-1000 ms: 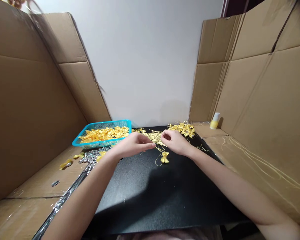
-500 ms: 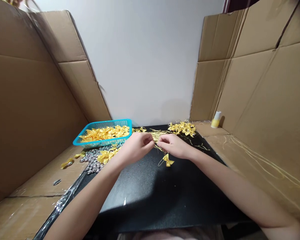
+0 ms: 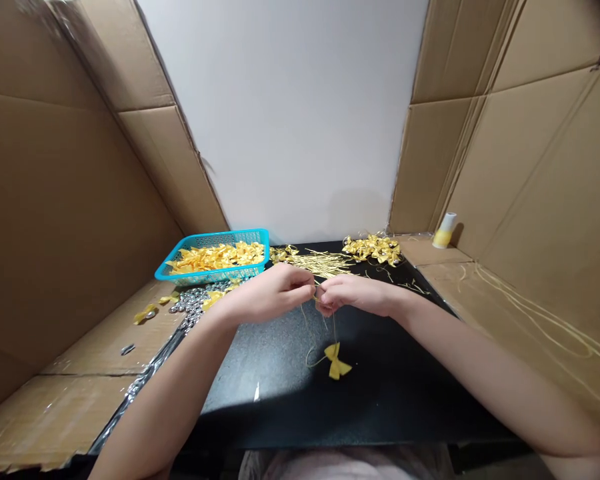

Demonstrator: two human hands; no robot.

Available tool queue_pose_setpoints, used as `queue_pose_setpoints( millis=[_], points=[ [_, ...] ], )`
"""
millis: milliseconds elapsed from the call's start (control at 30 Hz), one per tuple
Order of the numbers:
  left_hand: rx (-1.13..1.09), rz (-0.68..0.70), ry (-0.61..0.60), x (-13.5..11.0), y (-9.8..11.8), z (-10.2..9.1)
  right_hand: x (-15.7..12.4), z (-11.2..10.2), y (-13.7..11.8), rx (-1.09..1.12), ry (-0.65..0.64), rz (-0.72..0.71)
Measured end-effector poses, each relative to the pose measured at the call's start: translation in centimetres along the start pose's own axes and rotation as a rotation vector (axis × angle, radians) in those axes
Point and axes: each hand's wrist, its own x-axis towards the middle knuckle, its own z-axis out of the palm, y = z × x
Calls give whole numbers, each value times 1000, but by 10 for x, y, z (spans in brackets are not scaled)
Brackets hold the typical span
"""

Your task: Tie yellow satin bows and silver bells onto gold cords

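Observation:
My left hand (image 3: 275, 293) and my right hand (image 3: 353, 294) meet fingertip to fingertip above the black mat (image 3: 290, 393). Both pinch a thin gold string (image 3: 333, 327) that hangs down from them. A small yellow ribbon bow (image 3: 338, 360) dangles at the string's lower end, close to the mat. Behind the hands lies a loose pile of cut gold strings (image 3: 320, 261).
A turquoise basket (image 3: 215, 275) full of yellow bows stands at the back left. Silver beads (image 3: 193, 303) lie in front of it. A heap of finished bows (image 3: 375, 248) sits at the back right, near a small white and yellow spool (image 3: 445, 231). Cardboard walls (image 3: 55, 213) enclose both sides.
Both hands have drawn together and nearer to me, pinching the string. The yellow bow has come off the mat's far part and now hangs lower and closer on the string.

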Motion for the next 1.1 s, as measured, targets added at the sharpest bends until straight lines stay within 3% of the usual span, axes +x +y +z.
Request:
queue_pose_setpoints(
  millis=[133, 333, 467, 833, 1100],
  points=[
    [-45, -4, 38, -1, -4, -3, -4, 0, -4, 126, -37, -38],
    [-195, -36, 168, -1, -9, -5, 0, 5, 2, 51, 269, -258],
    [-315, -42, 272, -1, -8, -7, 0, 8, 4, -104, 399, -368],
    [-658, -34, 304, 3, -9, -3, -1, 12, 1, -141, 547, -432],
    [-504, -6, 327, 2, -5, 2, 1, 11, 6, -186, 682, -401]
  ],
)
